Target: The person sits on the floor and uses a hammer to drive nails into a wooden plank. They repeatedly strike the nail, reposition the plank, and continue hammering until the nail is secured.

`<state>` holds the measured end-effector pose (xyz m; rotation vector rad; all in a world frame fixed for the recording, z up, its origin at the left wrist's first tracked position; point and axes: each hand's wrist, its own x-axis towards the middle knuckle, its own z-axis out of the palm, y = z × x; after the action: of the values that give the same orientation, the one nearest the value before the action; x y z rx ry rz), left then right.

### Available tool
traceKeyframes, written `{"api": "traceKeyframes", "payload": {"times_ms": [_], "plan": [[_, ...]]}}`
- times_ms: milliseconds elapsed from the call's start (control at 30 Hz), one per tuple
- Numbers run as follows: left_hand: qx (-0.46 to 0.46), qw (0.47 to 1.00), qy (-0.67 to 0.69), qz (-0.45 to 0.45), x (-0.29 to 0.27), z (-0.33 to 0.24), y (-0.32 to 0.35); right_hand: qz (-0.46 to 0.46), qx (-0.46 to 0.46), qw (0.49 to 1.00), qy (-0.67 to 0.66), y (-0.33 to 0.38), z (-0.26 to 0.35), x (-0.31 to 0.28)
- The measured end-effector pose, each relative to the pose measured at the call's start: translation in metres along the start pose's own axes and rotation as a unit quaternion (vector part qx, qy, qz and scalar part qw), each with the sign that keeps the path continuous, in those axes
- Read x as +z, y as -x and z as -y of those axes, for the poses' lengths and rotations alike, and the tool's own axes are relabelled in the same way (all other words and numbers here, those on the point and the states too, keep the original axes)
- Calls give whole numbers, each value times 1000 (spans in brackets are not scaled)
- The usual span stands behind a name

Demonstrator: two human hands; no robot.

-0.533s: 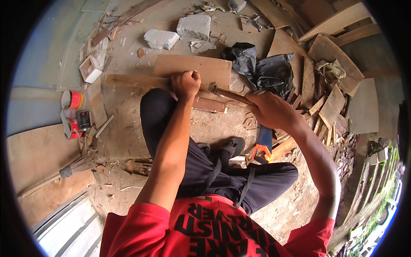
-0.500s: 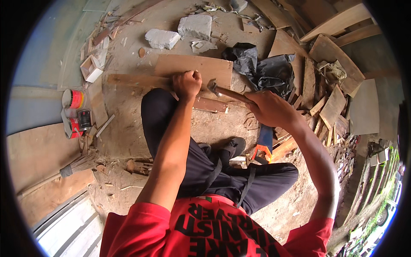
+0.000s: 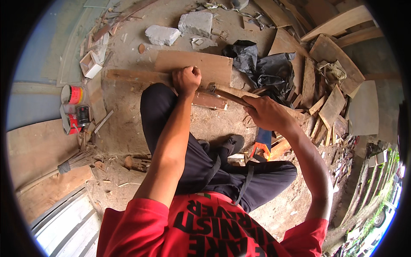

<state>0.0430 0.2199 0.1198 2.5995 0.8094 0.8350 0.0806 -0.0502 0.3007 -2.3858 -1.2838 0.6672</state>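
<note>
right hand (image 3: 267, 112) wraps round a hammer's handle; left hand (image 3: 187, 80) is curled into a fist over the wood, and whether it pinches anything i cannot tell. largest first: the plywood panel (image 3: 214, 66), flat beyond the fist, looks thin and slightly springy, best lifted by opposite edges. the long wooden strip (image 3: 137, 76), running left from the fist, should be stiff, light and splintery; grip its sides. the short reddish-brown board (image 3: 209, 100), nearer the knees, seems rigid. the hammer (image 3: 231, 95), between the hands, is probably head-heavy: hold low on the handle.
</note>
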Motion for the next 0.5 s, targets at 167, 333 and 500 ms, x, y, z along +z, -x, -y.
{"api": "traceKeyframes", "payload": {"times_ms": [167,333,500], "plan": [[1,1000,8,15,-4,-4,0,-98,17,994,36,10,-12,10],[-14,1000,5,28,-5,-3,0,-162,34,975,149,18,-16,30],[-18,999,-3,31,-1,0,0,-77,46,976,199,17,-26,42]]}}
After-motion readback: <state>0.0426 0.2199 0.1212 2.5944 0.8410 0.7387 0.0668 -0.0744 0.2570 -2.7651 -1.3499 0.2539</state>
